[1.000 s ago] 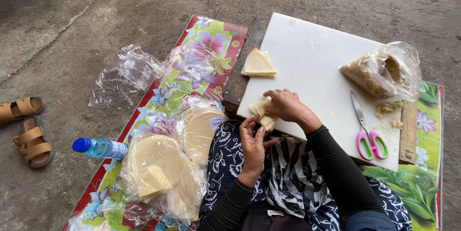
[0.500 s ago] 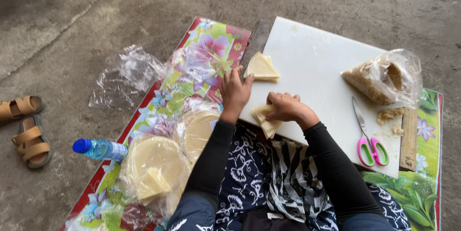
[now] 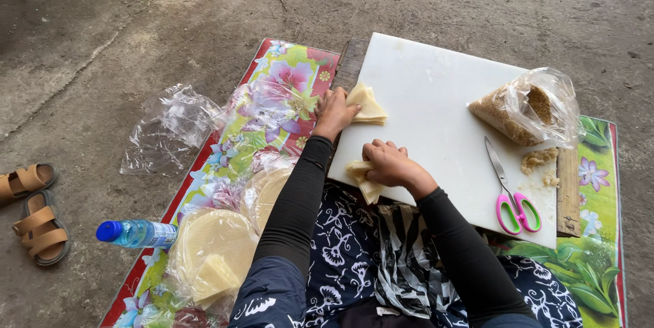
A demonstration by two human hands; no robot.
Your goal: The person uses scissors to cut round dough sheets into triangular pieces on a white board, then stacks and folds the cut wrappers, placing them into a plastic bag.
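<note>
Now | left hand (image 3: pixel 333 111) grip on wrapper stack (image 3: pixel 368 104) | right hand (image 3: pixel 385 162) grip holds folded wrapper (image 3: pixel 364 181) (white board (image 3: pixel 436 96)).

Left hand (image 3: pixel 334 111) outstretched, right hand (image 3: pixel 387 163) seemingly curled.

Pink-and-green-handled scissors (image 3: pixel 507 195) lie at right on the white cutting board (image 3: pixel 436 89). A blue-capped plastic water bottle (image 3: pixel 135 233) and tan sandals (image 3: pixel 34 212) sit lower left.

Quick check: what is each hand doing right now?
Left hand: resting on the stack of wrappers.
Right hand: closed on a folded wrapper.
</note>
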